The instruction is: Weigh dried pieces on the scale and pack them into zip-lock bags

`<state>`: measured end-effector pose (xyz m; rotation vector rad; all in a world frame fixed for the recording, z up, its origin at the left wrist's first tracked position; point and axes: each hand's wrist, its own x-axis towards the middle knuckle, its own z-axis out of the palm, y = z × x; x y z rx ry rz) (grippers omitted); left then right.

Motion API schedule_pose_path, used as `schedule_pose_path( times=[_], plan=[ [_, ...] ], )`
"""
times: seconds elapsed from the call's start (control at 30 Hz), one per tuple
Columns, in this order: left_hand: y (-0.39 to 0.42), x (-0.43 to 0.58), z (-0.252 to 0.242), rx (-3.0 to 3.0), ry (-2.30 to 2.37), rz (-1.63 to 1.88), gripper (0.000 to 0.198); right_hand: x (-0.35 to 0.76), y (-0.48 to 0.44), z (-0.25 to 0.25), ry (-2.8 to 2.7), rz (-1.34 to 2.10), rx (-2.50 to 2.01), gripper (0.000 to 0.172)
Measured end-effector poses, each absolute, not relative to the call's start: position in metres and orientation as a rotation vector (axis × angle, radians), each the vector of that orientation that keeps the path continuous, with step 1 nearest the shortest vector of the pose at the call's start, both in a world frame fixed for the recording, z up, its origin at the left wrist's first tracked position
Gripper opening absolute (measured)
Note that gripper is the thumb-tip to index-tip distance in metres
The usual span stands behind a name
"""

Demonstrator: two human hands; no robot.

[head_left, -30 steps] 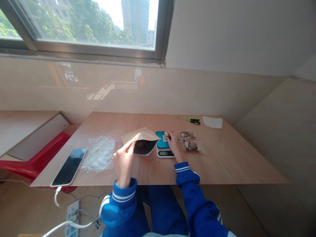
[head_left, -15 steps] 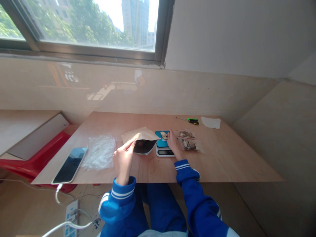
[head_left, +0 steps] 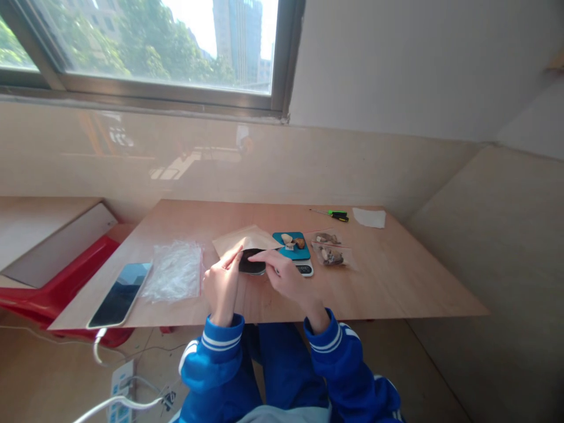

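A kraft paper bag with a dark inside lies on the table, its mouth held open toward me. My left hand pinches the left edge of that mouth. My right hand is over the right side of the opening, index finger stretched into it and nothing visible held. Just beyond it stands a small kitchen scale with a blue-green top and a lit display, partly covered by the hand. Pale and brown dried-looking pieces rest on its top.
Right of the scale lie two clear zip bags of brownish pieces. Clear plastic bags and a phone on a charging cable are at the left. Screwdrivers and white paper lie at the back right.
My right hand has moved left from the scale to the bag's mouth. A brown piece now shows on the scale beside the pale ones. My left hand keeps its pinch.
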<state>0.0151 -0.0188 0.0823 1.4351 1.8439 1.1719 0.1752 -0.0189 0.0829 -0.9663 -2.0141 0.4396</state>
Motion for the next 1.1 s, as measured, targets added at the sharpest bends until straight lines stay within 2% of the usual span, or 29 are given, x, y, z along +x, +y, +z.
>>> schedule_pose_path(
  times=[0.1,0.23,0.47,0.6,0.83,1.0,1.1],
  plan=[
    [-0.023,0.015,0.078,1.425,1.866,1.172,0.034,0.150,-0.008,0.075,-2.216,0.385,-1.190,0.043],
    [-0.028,0.012,0.074,1.416,1.921,1.180,0.035,0.125,0.016,0.053,-2.268,0.349,-1.466,0.031],
    [-0.035,0.013,0.076,1.387,1.883,1.187,0.036,0.090,0.052,0.038,-2.087,0.479,-1.278,0.033],
    [-0.037,0.015,0.077,1.364,1.870,1.211,0.035,0.094,0.052,0.039,-2.051,0.435,-1.212,0.030],
    [-0.030,0.010,0.073,1.395,1.931,1.193,0.034,0.118,0.015,0.055,-2.239,0.324,-1.522,0.029],
    [-0.025,0.002,0.067,1.416,1.979,1.201,0.030,0.132,-0.018,0.079,-2.315,0.362,-1.322,0.028],
    [-0.023,-0.001,0.066,1.423,1.991,1.203,0.029,0.153,-0.036,0.097,-2.163,0.633,-1.048,0.023]
  ],
)
